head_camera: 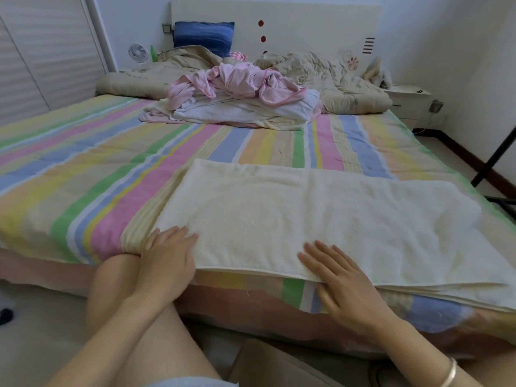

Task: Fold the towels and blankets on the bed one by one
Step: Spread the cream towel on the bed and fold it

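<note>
A heap of crumpled pink and white cloths (237, 96) is lying toward the far half of the bed, and behind it a rumpled beige quilted blanket (335, 76) is bunching up against the white headboard with red dots (293, 18), beside a blue pillow (203, 34). A small white fan (138, 52) is standing at the far left, a white nightstand (409, 99) at the far right, and a black metal stand (494, 155) is leaning in by the right side. The pastel striped bedsheet (97, 169) is lying smooth. Nothing is lying between the hands and the cream terry towel (307, 219), a soft, nubby rectangle in stacked layers that is resting along the near edge of the bed. The left hand (167, 258) is resting flat on its near left corner, fingers straight and together, gripping nothing. The right hand (343, 283), with a gold bangle (449, 372) at the wrist, is pressing the towel's near edge with fingers spread wide, holding nothing.
</note>
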A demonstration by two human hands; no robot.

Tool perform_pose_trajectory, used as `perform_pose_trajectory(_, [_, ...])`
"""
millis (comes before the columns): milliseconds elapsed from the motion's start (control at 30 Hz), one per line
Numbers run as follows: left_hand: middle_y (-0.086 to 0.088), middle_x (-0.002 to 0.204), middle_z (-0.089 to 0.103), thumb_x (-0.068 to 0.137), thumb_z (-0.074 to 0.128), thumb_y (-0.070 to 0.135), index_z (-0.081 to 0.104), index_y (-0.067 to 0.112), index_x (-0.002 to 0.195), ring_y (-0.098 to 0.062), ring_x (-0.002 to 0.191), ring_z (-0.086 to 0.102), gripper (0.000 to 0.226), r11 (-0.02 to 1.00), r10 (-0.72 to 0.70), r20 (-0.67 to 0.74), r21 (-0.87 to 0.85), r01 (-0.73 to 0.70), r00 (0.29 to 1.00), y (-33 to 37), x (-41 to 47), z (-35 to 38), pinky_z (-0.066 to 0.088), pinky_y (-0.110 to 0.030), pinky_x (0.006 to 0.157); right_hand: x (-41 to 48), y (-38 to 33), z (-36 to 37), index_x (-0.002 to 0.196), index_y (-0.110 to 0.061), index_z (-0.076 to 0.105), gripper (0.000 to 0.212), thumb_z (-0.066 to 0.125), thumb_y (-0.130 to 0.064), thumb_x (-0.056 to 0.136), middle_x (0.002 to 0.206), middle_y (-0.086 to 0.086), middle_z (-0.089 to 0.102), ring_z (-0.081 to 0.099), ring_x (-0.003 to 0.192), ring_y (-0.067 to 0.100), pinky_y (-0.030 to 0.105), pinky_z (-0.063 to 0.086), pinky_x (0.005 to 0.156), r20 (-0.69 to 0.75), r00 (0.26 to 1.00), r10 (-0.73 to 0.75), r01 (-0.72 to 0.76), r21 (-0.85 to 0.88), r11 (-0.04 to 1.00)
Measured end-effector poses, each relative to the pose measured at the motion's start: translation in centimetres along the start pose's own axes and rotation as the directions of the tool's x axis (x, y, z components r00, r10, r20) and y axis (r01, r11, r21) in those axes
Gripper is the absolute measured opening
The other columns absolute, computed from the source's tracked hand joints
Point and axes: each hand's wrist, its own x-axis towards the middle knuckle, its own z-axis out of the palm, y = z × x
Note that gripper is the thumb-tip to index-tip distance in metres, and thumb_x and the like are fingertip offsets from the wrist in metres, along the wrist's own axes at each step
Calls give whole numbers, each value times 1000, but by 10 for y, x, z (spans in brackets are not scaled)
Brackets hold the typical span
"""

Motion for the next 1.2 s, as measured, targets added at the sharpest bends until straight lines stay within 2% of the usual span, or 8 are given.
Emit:
perform_pose_trajectory(100, [0, 134, 58, 90, 37, 17, 66, 19, 123, -20, 125, 50, 44, 968, 50, -148, -238, -85, 988, 67, 26, -9, 35, -38, 110, -14, 20, -18, 150, -32, 30, 51, 30, -40, 99, 158, -12, 22, 13, 147, 8, 33, 10, 120, -56, 993, 106, -104, 26, 994])
perform_pose_trajectory(200, [-2, 144, 49, 90, 37, 21, 58, 17, 132, -20, 132, 44, 48, 891, 269, -146, -338, -304, 952, 161, 45, 4, 29, -35, 113, -45, 61, -29, 146, -25, 40, 56, 17, -46, 100, 154, -3, 33, 21, 145, 12, 35, 13, 119, -167, 905, 392, -396, 15, 918])
perform_pose_trajectory(367, [-2, 160, 22, 99, 32, 29, 38, 21, 147, -16, 147, 19, 49, 774, 572, 45, -360, -521, 819, 287, 70, 47, 5, -33, 121, -103, 134, -53, 143, -13, 44, 58, 24, -42, 96, 151, 8, 38, 30, 142, 25, 40, 20, 118, -223, 537, 814, -788, 213, 578])
perform_pose_trajectory(533, [-4, 163, 10, 103, 32, 32, 23, 21, 153, -17, 149, 10, 52, 750, 653, 178, -290, -595, 736, 359, 90, 78, 2, -34, 121, -128, 193, -80, 136, -14, 51, 39, 43, -18, 99, 137, 6, 55, 49, 125, 26, 38, 37, 104, -28, 230, 973, -866, 450, 218])
perform_pose_trajectory(733, [-4, 163, 2, 104, 24, 38, 14, 21, 156, -17, 150, 3, 55, 754, 657, 284, -231, -615, 698, 387, 103, 104, 0, -37, 121, -121, 227, -98, 123, -23, 62, 30, 49, -18, 96, 108, -7, 67, 60, 101, 16, 41, 48, 97, 64, 157, 986, -832, 546, 97])
perform_pose_trajectory(900, [-3, 163, 2, 104, 19, 40, 11, 21, 156, -14, 150, 0, 56, 741, 670, 275, -184, -646, 690, 381, 98, 117, -2, -36, 121, -109, 233, -97, 101, -21, 65, 15, 53, -26, 94, 78, -2, 69, 66, 76, 18, 40, 54, 82, 138, 197, 971, -867, 487, 107])
perform_pose_trajectory(1033, [-2, 164, 1, 104, 17, 41, 9, 21, 156, -13, 150, -2, 56, 737, 674, 266, -166, -656, 689, 380, 96, 119, -2, -36, 121, -101, 230, -96, 88, -24, 61, 30, 62, -54, 85, 78, -4, 66, 60, 74, 16, 32, 49, 68, 220, 248, 944, -927, 337, 165])
perform_pose_trajectory(1200, [-1, 164, 3, 99, 6, 48, 10, 22, 156, -12, 150, -1, 62, 741, 670, 268, -185, -646, 692, 380, 97, 121, -3, -34, 122, -111, 225, -105, 85, -19, 64, 23, 71, -40, 82, 82, 3, 69, 66, 73, 21, 40, 56, 75, 141, 225, 964, -837, 534, 117])
